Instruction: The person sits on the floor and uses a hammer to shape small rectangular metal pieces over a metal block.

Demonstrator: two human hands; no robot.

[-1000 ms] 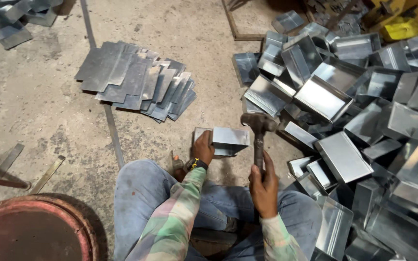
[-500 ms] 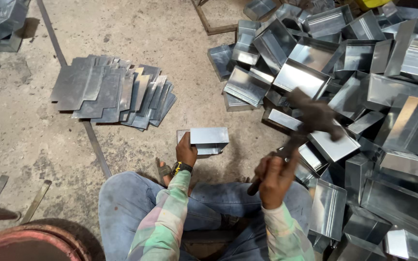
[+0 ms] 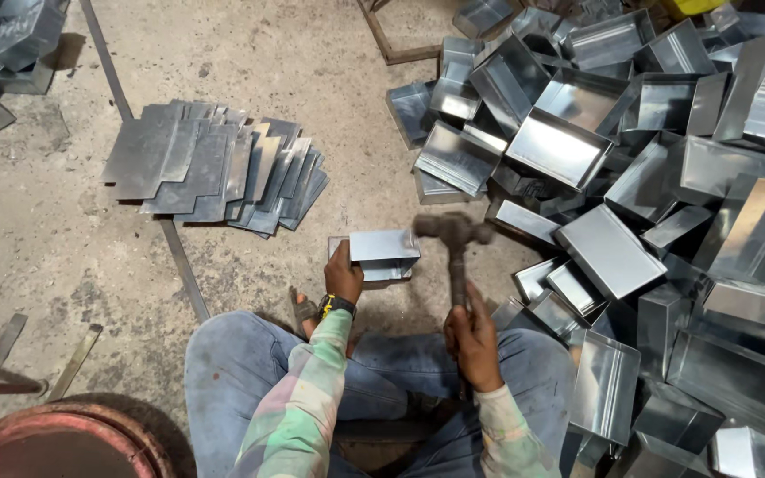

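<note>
trays (image 3: pixel 608 252): shiny sheet metal | floor (image 3: pixel 37 239): rough matt concrete | jeans (image 3: pixel 223 372): denim

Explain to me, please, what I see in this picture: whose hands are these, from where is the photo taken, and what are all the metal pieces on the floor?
The picture comes from a camera worn on a person's head, looking down, so you see the person's own knees and arms. No machine is here, only two bare hands. The left hand steadies a small folded sheet-metal box on the concrete floor. The right hand grips the handle of a hammer, whose head is blurred from motion just beside the box. To the left lies a fanned stack of flat cut metal sheets. To the right is a big heap of shiny metal trays, already folded. A rusty round drum rim shows at the bottom left.
</note>
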